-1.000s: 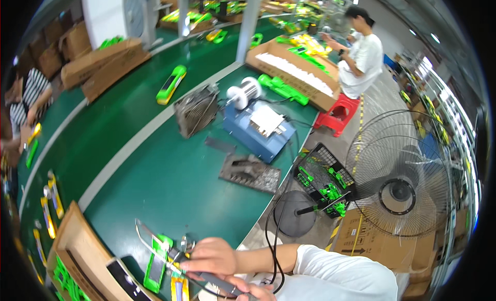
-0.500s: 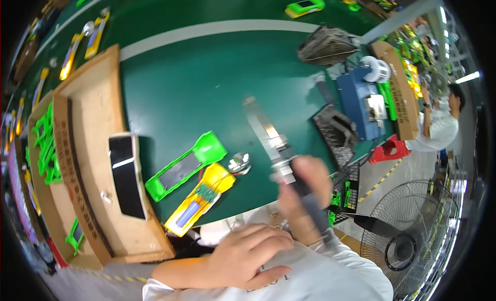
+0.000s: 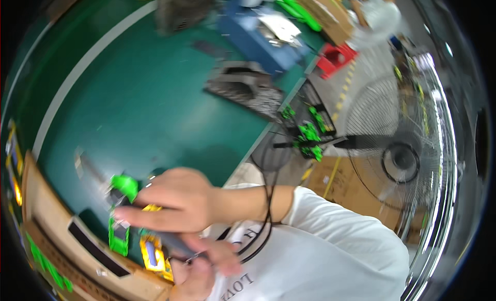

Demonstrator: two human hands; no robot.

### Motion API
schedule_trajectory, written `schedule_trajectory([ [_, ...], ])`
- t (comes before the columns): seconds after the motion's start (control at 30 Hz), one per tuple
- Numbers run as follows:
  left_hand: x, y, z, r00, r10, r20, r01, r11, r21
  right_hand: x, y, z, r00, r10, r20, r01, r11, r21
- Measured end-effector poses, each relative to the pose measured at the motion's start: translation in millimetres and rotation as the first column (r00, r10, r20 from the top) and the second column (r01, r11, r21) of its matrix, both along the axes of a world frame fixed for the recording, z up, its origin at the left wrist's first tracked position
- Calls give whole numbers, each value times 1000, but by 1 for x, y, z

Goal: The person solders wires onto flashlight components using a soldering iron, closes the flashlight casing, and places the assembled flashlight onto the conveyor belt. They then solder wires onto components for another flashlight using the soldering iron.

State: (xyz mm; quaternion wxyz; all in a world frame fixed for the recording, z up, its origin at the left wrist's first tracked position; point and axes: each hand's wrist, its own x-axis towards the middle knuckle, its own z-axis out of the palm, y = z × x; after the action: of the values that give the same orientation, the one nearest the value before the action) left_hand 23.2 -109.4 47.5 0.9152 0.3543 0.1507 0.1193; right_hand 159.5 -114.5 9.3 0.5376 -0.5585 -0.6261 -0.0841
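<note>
My right hand (image 3: 178, 197) is closed round the dark grip of a soldering iron (image 3: 178, 243). Its metal barrel, smeared by motion, points to the upper left. Below it and close to the body is my left hand (image 3: 199, 280), beside the rear end of the grip; blur hides whether its fingers hold anything. A green plastic lamp shell (image 3: 119, 244) lies on the table past the iron. Next to it is a yellow shell (image 3: 152, 253) with a blue-violet cell inside, partly covered by my right hand. Black cords (image 3: 269, 210) hang across my right forearm.
A wooden tray (image 3: 57, 208) at the left holds a black panel (image 3: 98, 249). On the green table (image 3: 129, 104) stand a blue soldering station (image 3: 258, 37) and a dark holder (image 3: 245, 89). Off its right edge are a black crate (image 3: 310, 120) of green parts and a fan (image 3: 400, 159).
The view has swung to the right. My right hand has brought the iron left, toward the lamp shells and over part of the yellow one. My left hand has moved close to the iron's grip.
</note>
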Motion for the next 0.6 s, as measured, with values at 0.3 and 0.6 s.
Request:
schedule_trajectory([
  [0.3, 6, 3, 6, 928, 333, 169, -327, 943, -63, -15, -198, -58, 988, -24, -152, -65, 832, -551],
  [0.6, 12, 4, 10, 856, 515, 43, -517, 855, 48, 95, -459, -148, -439, -890, -126, 766, -297, -571],
])
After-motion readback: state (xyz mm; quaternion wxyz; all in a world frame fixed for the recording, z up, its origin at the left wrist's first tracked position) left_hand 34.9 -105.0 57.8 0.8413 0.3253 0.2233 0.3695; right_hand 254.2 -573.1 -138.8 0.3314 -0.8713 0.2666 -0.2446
